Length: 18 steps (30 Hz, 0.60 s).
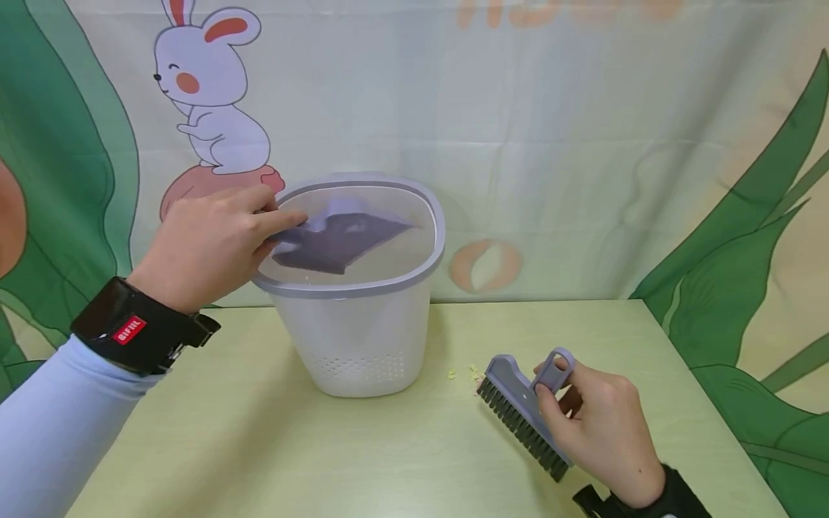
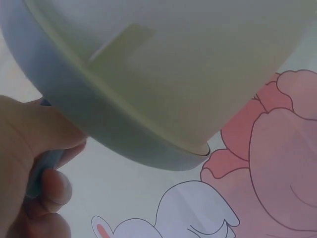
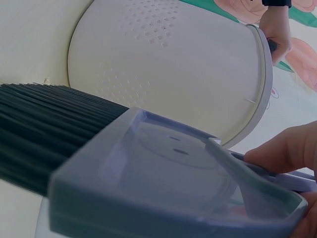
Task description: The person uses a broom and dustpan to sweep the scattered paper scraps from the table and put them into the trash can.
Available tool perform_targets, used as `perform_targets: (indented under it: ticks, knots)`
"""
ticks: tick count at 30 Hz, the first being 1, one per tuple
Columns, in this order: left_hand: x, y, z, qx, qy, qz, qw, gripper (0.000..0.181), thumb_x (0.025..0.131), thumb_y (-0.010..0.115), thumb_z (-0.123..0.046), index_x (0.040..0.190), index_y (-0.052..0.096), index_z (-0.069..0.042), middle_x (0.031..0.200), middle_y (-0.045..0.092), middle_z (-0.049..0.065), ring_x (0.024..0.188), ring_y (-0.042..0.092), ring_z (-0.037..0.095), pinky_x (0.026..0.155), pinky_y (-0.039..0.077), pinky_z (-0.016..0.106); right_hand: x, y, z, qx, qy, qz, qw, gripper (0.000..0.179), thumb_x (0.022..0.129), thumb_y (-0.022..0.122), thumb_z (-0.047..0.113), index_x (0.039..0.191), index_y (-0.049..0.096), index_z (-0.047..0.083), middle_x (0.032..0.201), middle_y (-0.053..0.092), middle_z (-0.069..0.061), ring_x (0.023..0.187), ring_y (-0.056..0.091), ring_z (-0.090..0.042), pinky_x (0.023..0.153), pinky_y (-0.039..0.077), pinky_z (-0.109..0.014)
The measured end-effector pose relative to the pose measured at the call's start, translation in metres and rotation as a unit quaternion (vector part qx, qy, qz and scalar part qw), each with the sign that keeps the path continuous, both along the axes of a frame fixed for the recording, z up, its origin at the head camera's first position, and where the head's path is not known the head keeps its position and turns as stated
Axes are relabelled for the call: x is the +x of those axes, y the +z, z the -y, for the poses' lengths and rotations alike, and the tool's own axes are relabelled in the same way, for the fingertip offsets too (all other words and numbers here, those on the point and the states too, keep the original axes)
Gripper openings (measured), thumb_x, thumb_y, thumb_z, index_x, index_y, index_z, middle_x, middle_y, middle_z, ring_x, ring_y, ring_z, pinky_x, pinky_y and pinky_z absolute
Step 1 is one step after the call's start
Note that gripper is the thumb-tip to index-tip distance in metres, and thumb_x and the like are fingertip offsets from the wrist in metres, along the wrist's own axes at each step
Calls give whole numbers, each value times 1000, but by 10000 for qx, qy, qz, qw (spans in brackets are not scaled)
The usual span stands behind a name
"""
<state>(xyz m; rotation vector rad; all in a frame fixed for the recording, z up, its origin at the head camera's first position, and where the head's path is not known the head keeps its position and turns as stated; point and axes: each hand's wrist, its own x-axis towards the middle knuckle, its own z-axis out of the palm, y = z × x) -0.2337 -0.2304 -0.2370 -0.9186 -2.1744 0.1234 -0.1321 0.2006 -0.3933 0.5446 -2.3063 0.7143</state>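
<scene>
A small purple-grey dustpan [image 1: 346, 241] is tilted at the mouth of a white trash bin [image 1: 369, 331] with a grey rim. Its handle is gripped by my left hand [image 1: 210, 241], which is over the bin's left rim. In the left wrist view the bin's rim [image 2: 124, 129] hides most of the pan. My right hand [image 1: 605, 424] holds a matching hand brush [image 1: 527, 417] by its looped handle, dark bristles turned down to the left. In the right wrist view the brush's bristles [image 3: 54, 129] fill the left side. A few yellowish crumbs [image 1: 475, 370] lie by the brush's far end.
The bin stands at the back of a pale table [image 1: 259, 446], against a fabric backdrop [image 1: 550, 144] printed with a rabbit and green leaves. The table's right edge runs beyond my right hand. Each wrist wears a black band.
</scene>
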Motion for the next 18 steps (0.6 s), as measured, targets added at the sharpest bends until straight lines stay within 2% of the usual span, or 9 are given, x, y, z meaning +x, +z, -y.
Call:
perform_targets:
  ticks: [3, 6, 8, 10, 13, 16, 18]
  knots:
    - [1, 1, 3, 197, 24, -128, 9997, 38, 78, 71, -5, 114, 76, -17, 84, 55, 2, 65, 53, 20, 48, 43, 37, 0, 0, 0, 6, 1, 3, 10000, 22, 81, 72, 6, 91, 66, 25, 77, 64, 17, 56, 48, 12, 51, 40, -14]
    - [5, 3, 8, 495, 109, -53, 9987, 40, 77, 73, -8, 116, 75, -17, 89, 60, 1, 70, 54, 21, 50, 46, 41, 0, -1, 1, 2, 9, -22, 10000, 22, 81, 72, 6, 91, 66, 25, 77, 64, 17, 56, 48, 12, 51, 40, -14]
    - [8, 3, 11, 792, 122, 91, 9967, 43, 78, 76, -12, 120, 74, -16, 99, 68, 1, 76, 56, 22, 53, 48, 42, 0, -1, 1, -19, 31, -47, 10000, 22, 80, 72, 6, 91, 66, 24, 77, 64, 17, 56, 48, 12, 51, 40, -14]
    - [13, 3, 14, 1173, 78, 212, 9928, 47, 77, 79, -16, 124, 72, -17, 112, 71, 0, 84, 57, 20, 58, 48, 37, 0, -1, 1, -27, 49, -70, 10000, 22, 80, 72, 5, 91, 66, 24, 77, 65, 16, 56, 49, 12, 50, 40, -14]
    - [24, 2, 17, 1811, -112, 346, 9828, 52, 76, 82, -15, 127, 71, -17, 121, 70, 0, 85, 57, 13, 68, 46, 21, -1, 0, 1, -18, 43, -63, 10000, 22, 80, 72, 6, 91, 66, 23, 77, 66, 15, 56, 49, 12, 50, 40, -14]
    - [38, -1, 17, 2456, -165, 469, 9681, 52, 75, 82, -12, 126, 71, -15, 108, 71, 2, 77, 52, 5, 71, 39, 13, -1, 2, 0, -2, 7, -28, 10000, 20, 80, 72, 6, 89, 66, 23, 76, 65, 14, 55, 49, 11, 50, 40, -15]
    - [47, -5, 17, 2832, -92, 565, 9574, 50, 76, 81, -12, 125, 71, -16, 98, 70, 4, 73, 49, 1, 69, 37, 14, 0, 2, 0, 4, -17, 1, 10000, 19, 80, 72, 6, 88, 66, 22, 75, 65, 14, 55, 48, 11, 50, 40, -15]
